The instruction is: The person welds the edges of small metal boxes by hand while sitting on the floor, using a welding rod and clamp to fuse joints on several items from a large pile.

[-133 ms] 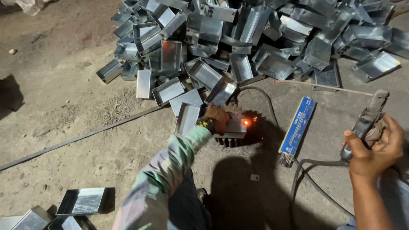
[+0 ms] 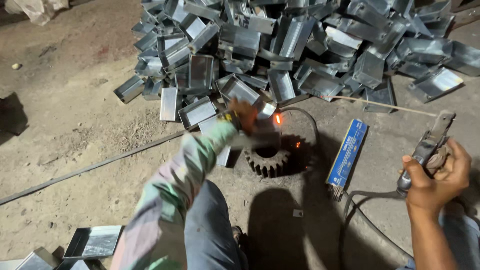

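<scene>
From the head camera, I am seeing my left hand (image 2: 243, 116) reaching over a dark gear wheel (image 2: 268, 159), gripping a blurred metal piece (image 2: 252, 140) beside an orange glowing spot (image 2: 277, 119). My right hand (image 2: 440, 172) is clasping a welding electrode holder (image 2: 429, 145) with its thin rod (image 2: 380, 104). A heap of folded metal boxes (image 2: 280, 50) is lying behind, a blue electrode packet (image 2: 346, 152) between.

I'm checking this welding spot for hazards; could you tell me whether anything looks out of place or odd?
Yes: an orange glowing spot sits right beside the left hand, over the dark gear. The blue electrode box lies open on the dirt floor, rods poking out.
</scene>
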